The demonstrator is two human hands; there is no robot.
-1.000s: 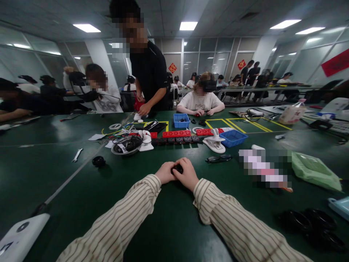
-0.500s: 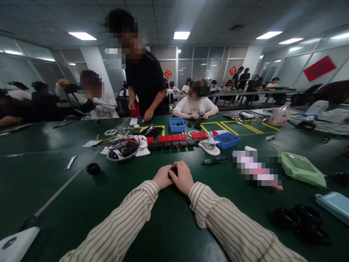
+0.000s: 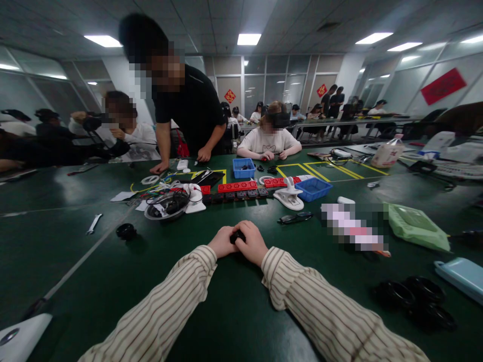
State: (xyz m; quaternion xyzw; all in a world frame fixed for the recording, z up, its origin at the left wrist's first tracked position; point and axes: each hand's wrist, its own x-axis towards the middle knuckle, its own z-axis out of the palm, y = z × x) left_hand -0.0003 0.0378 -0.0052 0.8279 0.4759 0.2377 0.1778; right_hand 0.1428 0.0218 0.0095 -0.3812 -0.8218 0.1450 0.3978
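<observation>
My left hand (image 3: 222,241) and my right hand (image 3: 252,243) rest together on the green table (image 3: 113,271), both in striped sleeves. Their fingers are closed around a small black object (image 3: 237,235) held between them; only its top shows. Just beyond lie black glasses (image 3: 295,217) and a white clamp-like tool (image 3: 289,196).
Red and black power strips (image 3: 241,189) run across the middle, with a cable-filled bowl (image 3: 166,205), blue bins (image 3: 313,189), a wrench (image 3: 93,223) and a black cap (image 3: 126,231). A green bag (image 3: 415,225) and black rings (image 3: 411,296) lie right. A standing person (image 3: 184,110) leans on the far side.
My hands have stayed closed together on the black object. The standing person across the table has leaned further left and set a hand down on the table.
</observation>
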